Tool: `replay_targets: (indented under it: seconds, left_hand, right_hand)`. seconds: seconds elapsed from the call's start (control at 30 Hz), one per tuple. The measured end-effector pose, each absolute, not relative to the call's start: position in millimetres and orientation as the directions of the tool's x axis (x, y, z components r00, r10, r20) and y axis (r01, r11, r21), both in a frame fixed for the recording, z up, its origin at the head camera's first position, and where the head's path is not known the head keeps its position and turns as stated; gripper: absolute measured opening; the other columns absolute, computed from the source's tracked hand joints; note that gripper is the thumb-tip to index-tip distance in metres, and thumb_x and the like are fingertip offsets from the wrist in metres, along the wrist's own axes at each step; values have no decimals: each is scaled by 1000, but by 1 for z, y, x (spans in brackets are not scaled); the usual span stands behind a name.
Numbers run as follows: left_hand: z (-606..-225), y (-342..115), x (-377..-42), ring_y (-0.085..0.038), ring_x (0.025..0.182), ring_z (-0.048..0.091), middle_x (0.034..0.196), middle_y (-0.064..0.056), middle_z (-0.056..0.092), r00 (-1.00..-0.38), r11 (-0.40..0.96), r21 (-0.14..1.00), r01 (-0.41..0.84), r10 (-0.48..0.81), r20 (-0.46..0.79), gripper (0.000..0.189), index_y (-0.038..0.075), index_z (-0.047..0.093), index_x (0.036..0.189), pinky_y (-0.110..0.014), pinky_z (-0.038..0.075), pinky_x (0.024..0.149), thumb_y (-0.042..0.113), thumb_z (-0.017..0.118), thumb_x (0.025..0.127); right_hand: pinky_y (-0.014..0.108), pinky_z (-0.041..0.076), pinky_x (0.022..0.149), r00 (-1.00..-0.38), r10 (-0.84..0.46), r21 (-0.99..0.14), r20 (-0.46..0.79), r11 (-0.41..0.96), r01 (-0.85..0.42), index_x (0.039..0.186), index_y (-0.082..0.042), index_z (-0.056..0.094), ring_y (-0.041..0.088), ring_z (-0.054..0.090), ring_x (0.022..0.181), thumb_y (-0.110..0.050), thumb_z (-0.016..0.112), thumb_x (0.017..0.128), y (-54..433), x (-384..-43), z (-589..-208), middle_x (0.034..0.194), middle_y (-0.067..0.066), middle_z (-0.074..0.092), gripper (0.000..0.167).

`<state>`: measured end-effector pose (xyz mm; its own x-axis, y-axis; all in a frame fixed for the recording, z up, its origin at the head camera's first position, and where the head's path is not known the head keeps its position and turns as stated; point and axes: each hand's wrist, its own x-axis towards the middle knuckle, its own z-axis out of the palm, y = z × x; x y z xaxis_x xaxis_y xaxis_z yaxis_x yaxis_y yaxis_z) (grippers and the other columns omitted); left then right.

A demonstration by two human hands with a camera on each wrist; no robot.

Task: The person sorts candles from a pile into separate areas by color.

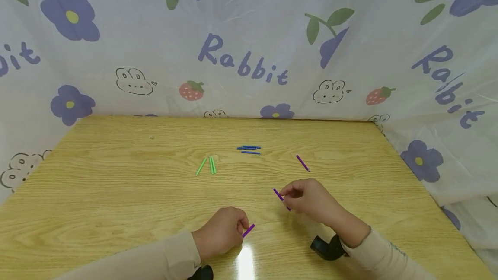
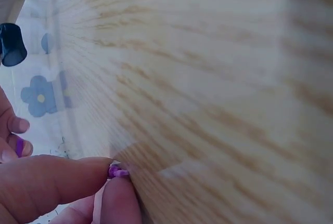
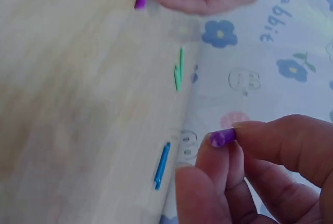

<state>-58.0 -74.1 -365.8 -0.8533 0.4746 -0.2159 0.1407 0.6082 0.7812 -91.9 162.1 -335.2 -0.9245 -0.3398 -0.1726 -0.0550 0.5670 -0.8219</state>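
Observation:
Between thumb and forefinger my left hand (image 1: 222,233) pinches a thin purple stick (image 1: 249,230) close over the near middle of the table. In the left wrist view, only the uneven tip of that stick (image 2: 118,172) shows past the fingertips. My right hand (image 1: 316,200) is further right and forward, pinching another purple stick (image 1: 277,193) that slants down to the right. The right wrist view shows its round end (image 3: 221,138) between thumb and fingers. A third purple stick (image 1: 303,163) lies on the table beyond my right hand.
Three green sticks (image 1: 201,166) lie left of centre on the wooden table (image 1: 116,176). Three blue sticks (image 1: 250,153) lie farther back, near the middle. A printed cloth (image 1: 249,20) hangs behind the table and at its sides. Black wrist-mounted parts (image 1: 327,247) show below the sleeves.

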Motion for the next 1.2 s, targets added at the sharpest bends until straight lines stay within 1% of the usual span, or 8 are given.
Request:
replay_targets:
  seconds: [0.13, 0.27, 0.5, 0.73, 0.83, 0.97, 1.1, 1.2]
  left_hand:
    - [-366, -74, -58, -17, 68, 47, 72, -2, 52, -852, 601, 790, 121, 471, -228, 22, 0, 62, 83, -26, 41, 60, -19, 64, 71]
    - [-367, -74, -58, -17, 68, 47, 72, -2, 52, -853, 600, 794, 94, 460, -246, 22, 0, 62, 84, -27, 41, 60, -18, 64, 73]
    - [-366, -74, -58, -17, 69, 47, 73, -2, 52, -853, 600, 794, 96, 461, -245, 21, 0, 63, 84, -27, 41, 60, -18, 64, 73]
    - [-366, -74, -58, -17, 69, 47, 73, -3, 52, -853, 596, 798, 90, 460, -248, 22, -1, 63, 85, -28, 42, 60, -19, 64, 73]
    - [-365, -74, -58, -17, 69, 47, 73, -3, 52, -852, 598, 797, 85, 459, -253, 22, -1, 63, 85, -28, 42, 60, -19, 64, 73]
    - [-365, -74, -58, -17, 68, 47, 72, -3, 52, -852, 601, 795, 86, 458, -254, 22, -1, 63, 84, -27, 42, 60, -19, 64, 73]
    - [-367, -74, -58, -16, 66, 47, 70, -1, 52, -853, 603, 789, 115, 467, -232, 22, 0, 63, 83, -25, 41, 59, -19, 63, 72]
    - [-368, -74, -58, -16, 65, 46, 69, 0, 51, -852, 600, 789, 131, 475, -220, 21, 0, 63, 83, -25, 40, 58, -19, 62, 72]
  right_hand:
    - [34, 54, 65, -943, -284, -820, -176, 573, -19, 104, 1, 70, 18, 63, 73, -7, 66, 88, 165, -99, -333, 85, 3, 67, 18]
    - [34, 55, 68, -955, -241, -818, -175, 576, 4, 107, 2, 69, 16, 64, 77, -7, 65, 90, 169, -105, -332, 90, 5, 68, 20]
    - [36, 56, 70, -965, -214, -837, -152, 548, 10, 112, 5, 67, 25, 66, 81, -7, 64, 91, 178, -118, -333, 95, 12, 69, 24]
    - [35, 56, 72, -973, -172, -838, -154, 544, 36, 116, 6, 64, 16, 64, 83, -8, 62, 93, 188, -130, -333, 102, 16, 68, 27]
    - [35, 56, 72, -976, -158, -842, -148, 538, 41, 117, 6, 64, 17, 65, 84, -9, 62, 93, 192, -135, -334, 105, 17, 68, 28]
    - [34, 56, 72, -980, -146, -841, -132, 539, 33, 117, 6, 64, 18, 65, 87, -10, 62, 93, 197, -141, -333, 105, 18, 68, 28]
    - [35, 56, 73, -984, -127, -832, -123, 554, 33, 117, 6, 64, 17, 64, 89, -10, 61, 94, 203, -150, -334, 105, 17, 68, 28]
    - [35, 56, 73, -985, -121, -824, -124, 565, 34, 118, 7, 63, 21, 64, 90, -10, 59, 94, 207, -157, -334, 106, 18, 68, 30]
